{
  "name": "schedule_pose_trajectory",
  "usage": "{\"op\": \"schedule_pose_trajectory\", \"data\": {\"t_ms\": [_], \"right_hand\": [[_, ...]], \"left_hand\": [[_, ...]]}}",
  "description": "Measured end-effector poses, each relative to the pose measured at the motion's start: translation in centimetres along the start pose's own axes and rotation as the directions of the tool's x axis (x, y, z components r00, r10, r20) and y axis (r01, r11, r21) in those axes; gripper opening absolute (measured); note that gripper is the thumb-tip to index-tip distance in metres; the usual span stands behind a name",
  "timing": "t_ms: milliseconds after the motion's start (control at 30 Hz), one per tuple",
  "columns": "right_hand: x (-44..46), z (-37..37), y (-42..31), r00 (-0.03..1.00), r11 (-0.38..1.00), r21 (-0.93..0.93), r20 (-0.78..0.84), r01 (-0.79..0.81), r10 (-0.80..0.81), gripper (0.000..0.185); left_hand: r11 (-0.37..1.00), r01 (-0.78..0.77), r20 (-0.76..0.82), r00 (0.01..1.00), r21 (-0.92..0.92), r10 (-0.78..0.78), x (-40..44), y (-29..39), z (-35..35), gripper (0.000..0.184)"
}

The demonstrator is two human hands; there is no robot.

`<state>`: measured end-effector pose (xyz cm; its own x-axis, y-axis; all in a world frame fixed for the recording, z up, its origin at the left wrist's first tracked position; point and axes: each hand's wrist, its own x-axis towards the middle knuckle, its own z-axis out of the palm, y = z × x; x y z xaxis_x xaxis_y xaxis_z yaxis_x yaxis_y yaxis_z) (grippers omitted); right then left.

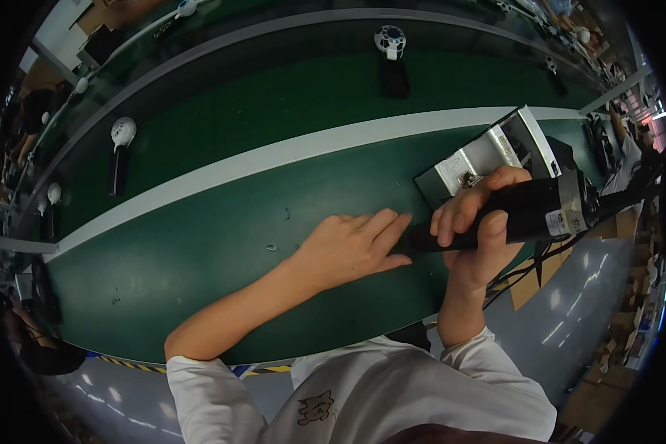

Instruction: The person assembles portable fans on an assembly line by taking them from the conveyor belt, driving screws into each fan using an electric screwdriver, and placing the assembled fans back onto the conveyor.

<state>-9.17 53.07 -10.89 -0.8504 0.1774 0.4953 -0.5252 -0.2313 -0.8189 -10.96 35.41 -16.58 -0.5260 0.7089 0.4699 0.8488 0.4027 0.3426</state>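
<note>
My right hand (481, 229) is wrapped round a black electric screwdriver (529, 211) with a tan band and a white label near its cable end. The tool lies almost level, its narrow end pointing left. Just off that end is my left hand (355, 240), palm down over the green work surface (200, 244). Its fingers stretch to the right with the thumb apart, and I see nothing held in it. Behind my right hand stands a silver metal box-like fixture (481, 159) with a bent bracket on its front.
Beyond a pale rail (259, 159) runs a green belt with handheld fans, among them a white-headed one (123, 133) and another (391, 44) farther back. Small bits (271, 248) lie on the surface. Black cables (544, 259) hang at the right edge. Another person's arm shows far left.
</note>
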Motion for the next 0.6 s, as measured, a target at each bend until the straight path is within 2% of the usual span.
{"op": "schedule_pose_trajectory", "data": {"t_ms": [67, 100, 167, 233, 300, 333, 433, 500, 533, 600], "right_hand": [[0.1, -0.6, -0.2, 0.999, 1.0, 0.001, -0.035, 0.006, -0.006, 0.054], [-1.0, 1.8, 1.3, 0.999, 1.0, -0.016, -0.042, 0.023, -0.024, 0.054], [-1.1, 2.0, 1.1, 0.997, 1.0, -0.006, -0.07, 0.03, -0.031, 0.053], [-1.2, 2.0, 1.3, 0.994, 0.999, 0.002, -0.101, 0.033, -0.032, 0.052], [-1.2, 2.2, 1.6, 0.995, 0.999, -0.004, -0.092, -0.038, 0.038, 0.049], [-1.6, 3.5, 4.0, 0.996, 0.991, 0.134, -0.094, 0.016, -0.004, 0.035], [-1.8, 3.8, 5.6, 0.999, 0.992, 0.121, -0.029, 0.021, -0.017, 0.036], [-2.0, 4.1, 5.9, 0.999, 0.991, 0.135, -0.05, 0.024, -0.017, 0.036], [-2.0, 4.2, 5.9, 0.997, 0.989, 0.145, -0.078, 0.026, -0.015, 0.035], [-2.1, 3.6, 6.1, 0.998, 0.991, 0.132, -0.061, 0.022, -0.014, 0.036]], "left_hand": [[0.997, 0.071, -0.066, 0.995, 0.024, -0.069, 1.2, -0.2, -1.1, 0.023], [0.999, 0.035, -0.056, 0.998, 0.038, -0.033, -1.2, -2.7, -2.4, 0.023], [0.968, 0.249, -0.14, 0.959, -0.005, -0.247, -0.8, -5.1, -3.7, 0.027], [0.852, 0.512, -0.226, 0.822, -0.105, -0.522, 1.1, -7.7, -4.2, 0.028], [0.803, 0.592, -0.298, 0.756, -0.07, -0.583, 3.1, -11.4, -4.0, 0.036], [0.782, 0.619, -0.283, 0.74, -0.07, -0.611, 3.2, -14.9, -3.7, 0.04], [0.732, 0.68, -0.237, 0.706, -0.038, -0.668, 6.7, -21.7, -1.0, 0.051], [0.63, 0.776, -0.124, 0.627, 0.015, -0.769, 10.1, -23.6, 0.4, 0.055], [0.628, 0.778, -0.135, 0.624, 0.014, -0.77, 11.4, -23.8, 1.1, 0.055], [0.533, 0.831, -0.187, 0.556, 0.16, -0.81, 13.2, -23.7, 2.4, 0.053]]}}
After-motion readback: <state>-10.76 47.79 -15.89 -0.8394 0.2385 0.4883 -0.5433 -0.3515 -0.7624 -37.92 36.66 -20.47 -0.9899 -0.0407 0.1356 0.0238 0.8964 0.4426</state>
